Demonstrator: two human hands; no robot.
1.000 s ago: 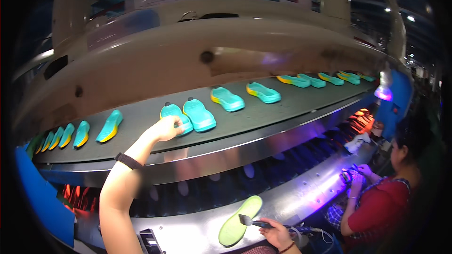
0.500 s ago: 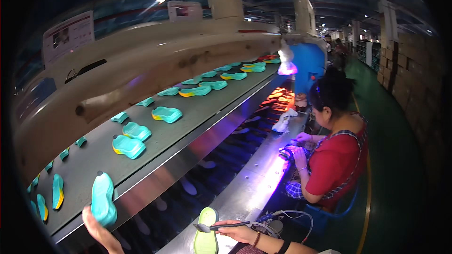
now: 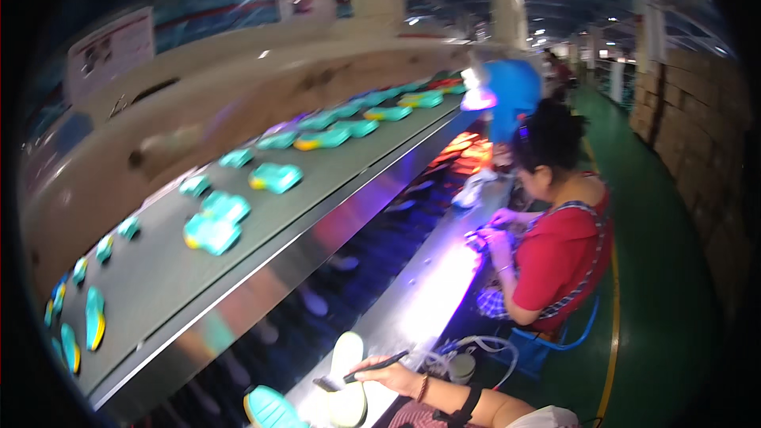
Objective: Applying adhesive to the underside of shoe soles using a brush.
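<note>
My right hand [image 3: 382, 372] is closed round the dark handle of a flat brush [image 3: 388, 361]. The brush's bristles point left, over a pale green shoe sole [image 3: 347, 355] that lies on the metal ledge. To the left of that sole, at the lower edge, is a turquoise shoe sole [image 3: 271, 409] with a dark-tipped, yellow-edged end. Its lower part is cut off by the picture's edge. My left hand is out of view.
A dark conveyor belt [image 3: 182, 281] with several turquoise and yellow soles runs along the left. Below it, pale soles show in a dark lower level. Ahead on the right, a seated person in red [image 3: 559, 261] works under purple light. A white hose [image 3: 507, 357] and container [image 3: 461, 366] stand near my right arm.
The turquoise sole my left hand held at the belt's edge has moved right and down beside the pale green sole. My left hand has left the picture. The view has shifted and blurred slightly.
</note>
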